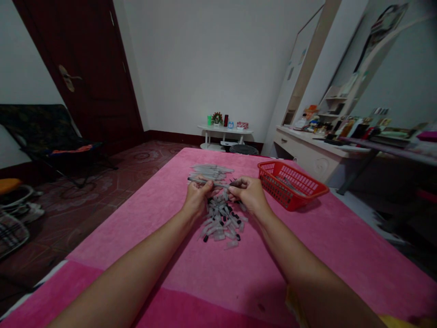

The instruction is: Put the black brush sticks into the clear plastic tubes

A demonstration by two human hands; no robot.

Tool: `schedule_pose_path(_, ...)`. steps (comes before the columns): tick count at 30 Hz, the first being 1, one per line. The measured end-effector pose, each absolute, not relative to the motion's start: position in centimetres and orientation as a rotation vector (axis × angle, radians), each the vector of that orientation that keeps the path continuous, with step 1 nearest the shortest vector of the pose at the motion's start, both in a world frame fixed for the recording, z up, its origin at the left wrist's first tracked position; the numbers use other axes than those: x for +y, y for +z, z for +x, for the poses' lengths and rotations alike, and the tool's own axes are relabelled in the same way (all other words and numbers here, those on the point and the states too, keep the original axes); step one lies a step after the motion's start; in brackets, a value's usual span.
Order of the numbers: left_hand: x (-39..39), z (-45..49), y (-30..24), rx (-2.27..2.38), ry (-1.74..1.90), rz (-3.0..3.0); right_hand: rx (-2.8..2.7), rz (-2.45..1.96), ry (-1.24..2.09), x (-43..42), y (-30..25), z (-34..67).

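Observation:
Both my hands are over a pink cloth-covered table (143,255). My left hand (197,197) is closed on a thin grey pen barrel (205,181) that runs across to my right hand (248,193), whose fingers pinch its other end. Below my hands lies a heap of small clear caps and black pieces (221,223). Just beyond them is a pile of clear pen barrels (210,171).
A red plastic basket (290,184) with a few pens stands to the right of my hands. A white side table (225,134) stands against the far wall, a dresser (307,150) at the right, a dark chair (51,136) and door at the left.

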State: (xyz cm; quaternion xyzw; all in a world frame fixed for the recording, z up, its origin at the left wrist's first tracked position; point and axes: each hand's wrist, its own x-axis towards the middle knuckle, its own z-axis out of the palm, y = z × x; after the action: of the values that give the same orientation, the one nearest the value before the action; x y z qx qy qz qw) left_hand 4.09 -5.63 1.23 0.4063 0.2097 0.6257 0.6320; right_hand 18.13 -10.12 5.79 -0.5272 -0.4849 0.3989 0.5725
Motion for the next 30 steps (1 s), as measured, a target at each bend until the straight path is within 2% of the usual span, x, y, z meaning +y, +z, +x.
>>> schedule_pose_path(4, -5.6, 4.1, 1.3, 0.493, 1.420, 0.915, -1.205, -1.225, 0.818, -9.9, 5.4, 18.1)
schedule_pose_path(11, -6.1, 3.5, 2.1, 0.473, 1.373, 1.080, -1.030, -1.283, 1.242, -10.1, 6.1, 19.0)
schedule_pose_path(16, -5.6, 3.6, 2.0, 0.470, 1.335, 1.139, -1.102, -1.294, 1.231, -10.2, 6.6, 18.9)
schedule_pose_path(19, -4.9, 3.6, 1.8, 0.490, 1.304, 1.236, -1.201, -1.306, 0.926, -10.0, 7.6, 20.0)
schedule_pose_path(22, -3.8, 2.6, 1.2, 0.665, 1.394, 1.453, -1.264, -1.385, 0.265, -10.0, 9.3, 23.2)
schedule_pose_path(25, -2.3, 0.9, -0.1, 1.040, 1.515, 1.718, -1.150, -1.673, -0.316, -10.7, 10.7, 27.2)
schedule_pose_path(27, -1.3, -0.2, -0.9, 1.256, 1.478, 1.866, -1.037, -1.882, -0.484, -11.3, 11.2, 29.4)
schedule_pose_path(30, -0.6, -1.1, -1.8, 1.473, 1.297, 2.116, -0.952, -2.086, -0.547, -11.8, 11.0, 31.4)
